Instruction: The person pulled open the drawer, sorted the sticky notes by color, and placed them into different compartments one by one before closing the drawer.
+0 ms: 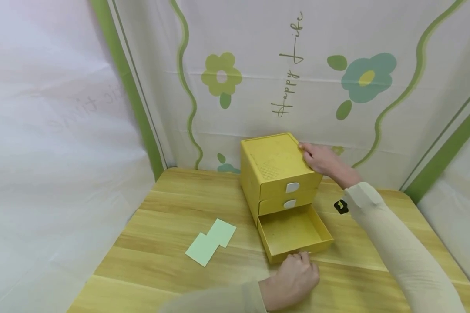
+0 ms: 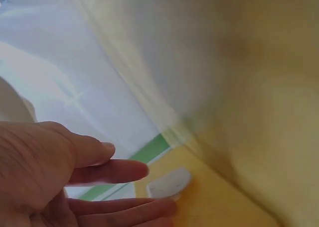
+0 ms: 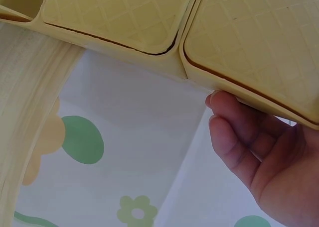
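Note:
A yellow drawer box (image 1: 274, 156) stands on the wooden table, its bottom drawer (image 1: 291, 228) pulled out and showing a bare floor. In front of that drawer is my left hand (image 1: 293, 278). The left wrist view shows its fingers loosely spread, with a white tab handle (image 2: 169, 183) just past the fingertips. My right hand (image 1: 321, 160) grips the box's upper right edge. Fingertips (image 3: 217, 98) of that hand lie against the textured yellow panel (image 3: 259, 43) in the right wrist view. The two upper drawers, each with a white tab (image 1: 292, 187), are closed.
Two pale green paper squares (image 1: 202, 249) overlap on the table (image 1: 156, 243) left of the box. A small black item (image 1: 340, 206) with a yellow mark lies beside the right sleeve. A printed curtain (image 1: 258, 87) hangs close behind the box.

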Motion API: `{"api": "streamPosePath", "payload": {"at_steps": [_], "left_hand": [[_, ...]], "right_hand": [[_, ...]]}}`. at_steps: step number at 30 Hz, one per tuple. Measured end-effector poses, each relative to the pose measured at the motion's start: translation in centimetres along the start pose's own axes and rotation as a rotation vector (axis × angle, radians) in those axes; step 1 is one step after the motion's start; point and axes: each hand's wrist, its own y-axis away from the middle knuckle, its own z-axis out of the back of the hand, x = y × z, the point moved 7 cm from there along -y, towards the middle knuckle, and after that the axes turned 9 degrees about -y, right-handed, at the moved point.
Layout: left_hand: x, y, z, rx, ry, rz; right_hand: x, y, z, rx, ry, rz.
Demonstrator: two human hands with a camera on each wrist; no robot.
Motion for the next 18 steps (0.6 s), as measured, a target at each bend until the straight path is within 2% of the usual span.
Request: {"api": "streamPosePath", "payload": {"at_steps": [8,14,18], "left_hand": [[-0.56,0.61,-0.51,0.081,0.01,-0.061],[0.09,0.77,-0.12,0.089,0.039,-0.058],[0.39,0.8,-0.36,0.108,0.059,-0.066]], "right_hand": [[0.23,-0.21,-0.14,-0.007,0.006,0.011],[0.35,-0.05,-0.2,0.009,0.004,0.002],[0.3,-0.02,-0.07,0.002,-0.001,-0.004]]}}
